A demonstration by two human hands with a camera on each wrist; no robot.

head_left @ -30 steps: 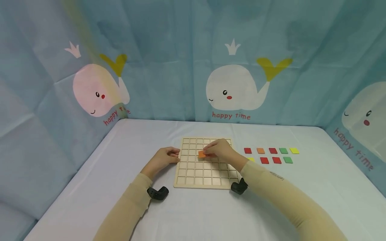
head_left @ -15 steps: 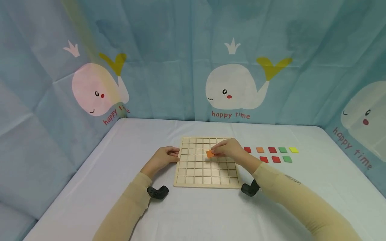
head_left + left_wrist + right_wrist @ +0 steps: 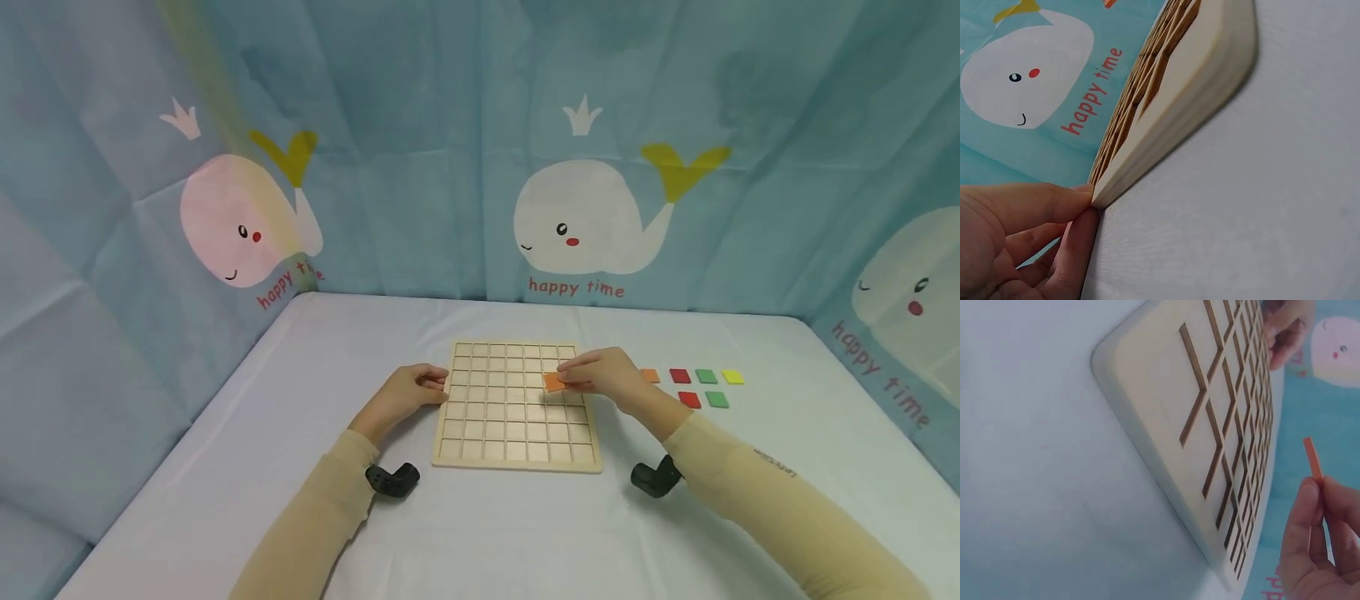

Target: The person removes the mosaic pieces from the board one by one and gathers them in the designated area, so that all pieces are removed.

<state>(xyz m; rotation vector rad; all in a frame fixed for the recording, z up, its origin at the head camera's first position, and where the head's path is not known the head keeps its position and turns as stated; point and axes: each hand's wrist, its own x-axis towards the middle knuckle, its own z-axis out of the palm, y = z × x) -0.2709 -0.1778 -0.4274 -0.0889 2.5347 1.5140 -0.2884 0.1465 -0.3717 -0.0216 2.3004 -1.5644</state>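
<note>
A square wooden grid board lies flat on the white table, its cells bare. At its left edge my left hand holds the rim; the left wrist view has the thumb and finger right against the board's edge. My right hand pinches a thin orange square tile between thumb and fingers. That tile is over the right part of the board in the head view. From the right wrist, the tile appears edge-on, raised above the grid.
Right of the board lie loose tiles: orange, red, green and yellow, with red and green ones in front. My right hand hides others. A whale-print curtain stands behind the table.
My right hand has moved right across the board with the orange tile, from near the middle to its right side, covering some loose tiles. The left hand has stayed at the left edge.
</note>
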